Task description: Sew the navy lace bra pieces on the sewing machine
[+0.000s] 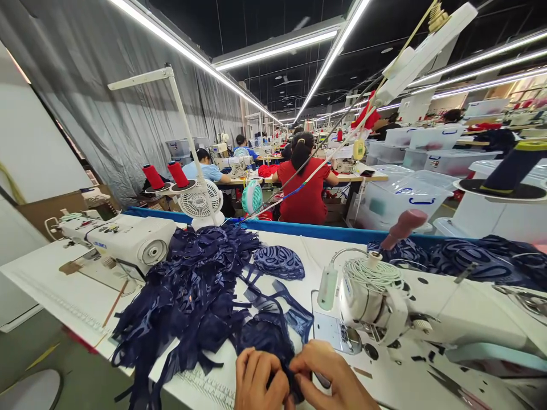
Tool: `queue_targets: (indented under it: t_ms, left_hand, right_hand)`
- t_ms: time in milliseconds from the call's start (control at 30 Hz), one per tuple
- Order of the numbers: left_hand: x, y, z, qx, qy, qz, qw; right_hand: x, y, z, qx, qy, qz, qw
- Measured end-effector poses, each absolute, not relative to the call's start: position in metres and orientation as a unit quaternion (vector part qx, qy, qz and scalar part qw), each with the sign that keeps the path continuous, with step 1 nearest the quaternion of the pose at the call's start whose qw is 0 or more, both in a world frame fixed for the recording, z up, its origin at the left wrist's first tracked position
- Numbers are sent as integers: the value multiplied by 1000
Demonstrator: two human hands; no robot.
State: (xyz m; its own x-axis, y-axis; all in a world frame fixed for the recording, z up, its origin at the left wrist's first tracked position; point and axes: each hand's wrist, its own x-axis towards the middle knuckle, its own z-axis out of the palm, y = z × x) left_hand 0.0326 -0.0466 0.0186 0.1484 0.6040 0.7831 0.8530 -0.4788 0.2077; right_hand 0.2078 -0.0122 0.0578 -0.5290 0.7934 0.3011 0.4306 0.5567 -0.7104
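A navy bra [265,330] with a sheer, patterned side lies at the front edge of the table, below me. My left hand [258,378] has its fingers curled closed on the near edge of that bra. My right hand [329,373] pinches the same edge, close beside the left. Their fingertips and the fabric between them are partly hidden. A large heap of navy bra pieces [200,285] with loose straps spreads to the left, and a patterned navy cup [280,262] lies behind.
At right stands a sewing machine [453,302] with a pink-handled tool [401,228] above it; scissors [457,387] lie before it. Another sewing machine [119,239] is at left. A white fan [200,199] stands behind the heap. A person in red [303,188] sits ahead.
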Motion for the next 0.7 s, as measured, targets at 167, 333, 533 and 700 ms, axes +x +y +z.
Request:
queue_targets:
  t_ms: [167, 333, 533, 700]
  left_hand:
    - [28, -49, 20, -760, -479, -423, 120]
    - [23, -47, 18, -746, -490, -451, -5]
    - [17, -34, 27, -699, -492, -443, -269]
    - [16, -29, 41, -681, -508, -433, -300]
  right_hand:
    - [211, -13, 55, -389, -817, 280, 320]
    - [213, -16, 58, -387, -819, 273, 323]
    - [216, -20, 66, -416, -802, 290, 317]
    - [220, -18, 74, -379, -830, 232, 338]
